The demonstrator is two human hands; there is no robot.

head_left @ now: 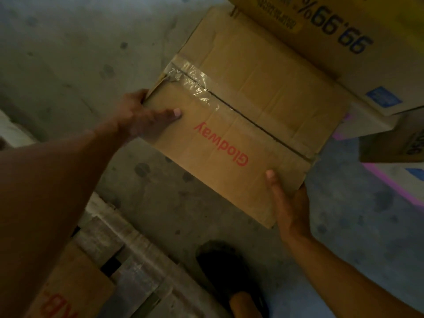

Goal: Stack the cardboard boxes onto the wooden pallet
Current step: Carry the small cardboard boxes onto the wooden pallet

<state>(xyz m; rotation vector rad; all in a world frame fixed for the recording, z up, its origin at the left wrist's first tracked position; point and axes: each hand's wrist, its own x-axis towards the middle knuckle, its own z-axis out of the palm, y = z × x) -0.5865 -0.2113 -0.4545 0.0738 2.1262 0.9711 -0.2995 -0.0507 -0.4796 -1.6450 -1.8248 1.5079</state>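
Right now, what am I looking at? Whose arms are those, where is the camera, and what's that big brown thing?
There is no machine here, just a person. The one picture comes from a camera worn on their head, looking down, so you see their own arms reaching out. The left hand grips one corner of a brown cardboard box with red letters and shiny tape, thumb on top. The right hand holds the box's near edge, thumb on top too. Underneath is a grey floor and the person's dark shoe. At the bottom left is the wooden pallet, with a second box by it. A yellow box and others are piled at the top right.
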